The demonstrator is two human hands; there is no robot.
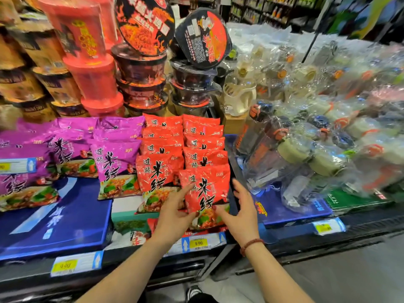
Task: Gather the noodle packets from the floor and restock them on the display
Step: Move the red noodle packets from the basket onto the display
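Store display shelf (367,226), lower centre: front red noodle packet (205,189) sits between left hand (175,217) and right hand (241,215), whose spread, straight fingers touch its side edges.

One view only, worn on the head. The display (360,232) is faced forward and down, from close in, within arm's reach. Both forearms are seen entering from the bottom edge. The left hand (175,213) and right hand (242,213) are framed just below centre. Bowls (203,38) are cut off at the top; floor (349,276) and a shoe (193,291) are caught at the bottom. Wide-angle bending is noted toward the edges.
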